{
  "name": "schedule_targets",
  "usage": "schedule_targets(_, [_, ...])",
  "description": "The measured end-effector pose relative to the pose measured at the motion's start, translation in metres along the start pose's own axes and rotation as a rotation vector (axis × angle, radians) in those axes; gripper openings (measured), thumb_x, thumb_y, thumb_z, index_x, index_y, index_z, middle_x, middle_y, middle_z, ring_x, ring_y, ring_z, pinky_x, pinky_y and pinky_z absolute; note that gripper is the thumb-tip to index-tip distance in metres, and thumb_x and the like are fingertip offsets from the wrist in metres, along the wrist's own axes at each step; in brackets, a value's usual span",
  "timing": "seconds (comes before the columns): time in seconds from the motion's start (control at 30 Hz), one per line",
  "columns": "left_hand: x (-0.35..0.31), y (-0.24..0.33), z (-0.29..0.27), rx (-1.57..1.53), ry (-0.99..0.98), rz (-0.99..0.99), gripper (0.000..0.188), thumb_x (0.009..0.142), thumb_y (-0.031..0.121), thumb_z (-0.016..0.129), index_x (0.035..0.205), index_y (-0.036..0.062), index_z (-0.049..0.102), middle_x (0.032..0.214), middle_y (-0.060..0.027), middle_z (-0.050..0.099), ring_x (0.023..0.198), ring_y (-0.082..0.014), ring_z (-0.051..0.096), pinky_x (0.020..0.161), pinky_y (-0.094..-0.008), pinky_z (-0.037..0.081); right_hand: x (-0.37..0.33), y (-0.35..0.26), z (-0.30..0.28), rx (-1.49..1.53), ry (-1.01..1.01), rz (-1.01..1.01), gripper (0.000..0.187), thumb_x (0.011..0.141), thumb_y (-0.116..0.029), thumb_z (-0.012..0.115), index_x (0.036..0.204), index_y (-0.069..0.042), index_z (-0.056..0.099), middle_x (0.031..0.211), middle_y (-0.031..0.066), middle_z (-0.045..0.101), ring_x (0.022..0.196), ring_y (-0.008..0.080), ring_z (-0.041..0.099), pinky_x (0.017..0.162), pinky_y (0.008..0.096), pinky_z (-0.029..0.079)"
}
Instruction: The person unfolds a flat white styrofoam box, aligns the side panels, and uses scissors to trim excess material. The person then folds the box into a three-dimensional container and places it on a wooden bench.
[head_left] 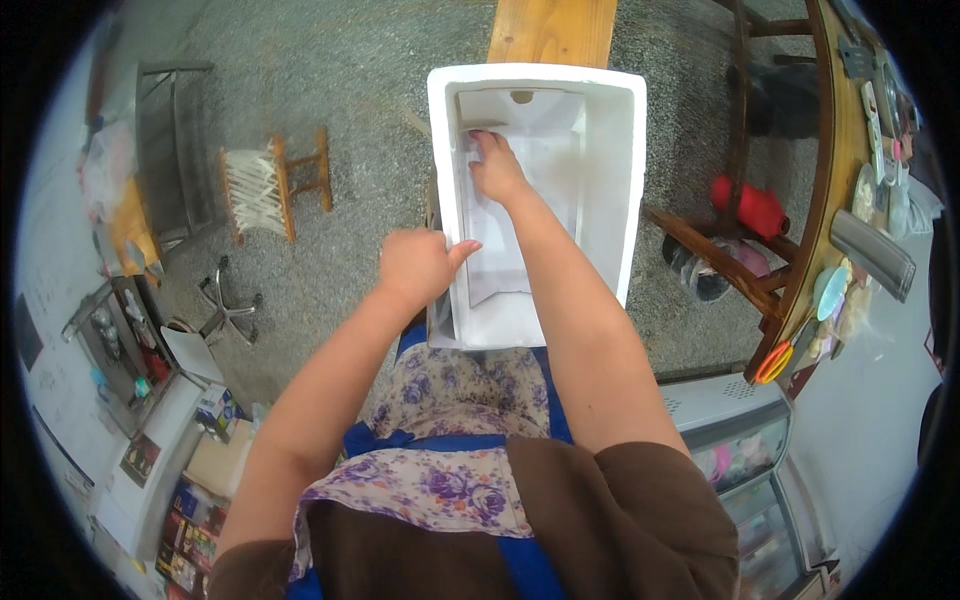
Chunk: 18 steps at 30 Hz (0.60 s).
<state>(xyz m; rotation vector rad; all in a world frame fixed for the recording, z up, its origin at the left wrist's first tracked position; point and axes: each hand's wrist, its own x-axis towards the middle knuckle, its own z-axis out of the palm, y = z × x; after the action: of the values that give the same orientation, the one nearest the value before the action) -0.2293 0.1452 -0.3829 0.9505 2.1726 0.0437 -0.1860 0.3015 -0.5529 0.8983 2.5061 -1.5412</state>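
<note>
A white foam box (637, 170) stands in front of me, its open top facing up. A pale folded cardboard piece (505, 255) with a small notch at its far edge lies inside. My left hand (418, 265) is closed over the box's left rim, thumb on the inner side and fingers outside, partly hidden. Inside the box, my right hand (497, 170) reaches to the far left, its fingers stretched out and touching the cardboard near the left wall. A strip of brownish cardboard shows along the box's outer left side.
Under the box runs a wooden bench (553, 30). A woven stool (255, 190) stands on the speckled floor to the left. To the right is a wooden table (822, 200) with orange-handled scissors (773, 362). A glass-fronted case (740, 450) sits at the near right.
</note>
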Motion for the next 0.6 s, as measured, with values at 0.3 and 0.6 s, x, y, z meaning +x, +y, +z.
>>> schedule_targets(0.3, [0.0,-0.003,-0.004,0.019,-0.027,0.005,0.069,0.09,0.062,0.052,0.062,0.0012,0.068,0.064,-0.0174,0.063,0.061,-0.036,0.062,0.065,-0.046,0.05,-0.02,-0.021,-0.015,0.062,-0.084,0.184,0.059,0.082,-0.001,0.059,0.137,-0.01,0.039,0.131,0.0237,0.048,0.12,0.0413,0.051,0.099,0.0459,0.045])
schedule_targets(0.6, [0.003,0.0,-0.001,0.105,0.001,0.051,0.06,0.091,0.052,0.055,0.063,0.0006,0.07,0.067,-0.0186,0.065,0.064,-0.0375,0.063,0.072,-0.0464,0.049,0.017,-0.049,-0.004,-0.287,-0.056,0.288,0.062,0.08,-0.009,0.065,0.135,-0.006,0.035,0.132,0.0228,0.044,0.113,0.0406,0.054,0.096,0.0452,0.049])
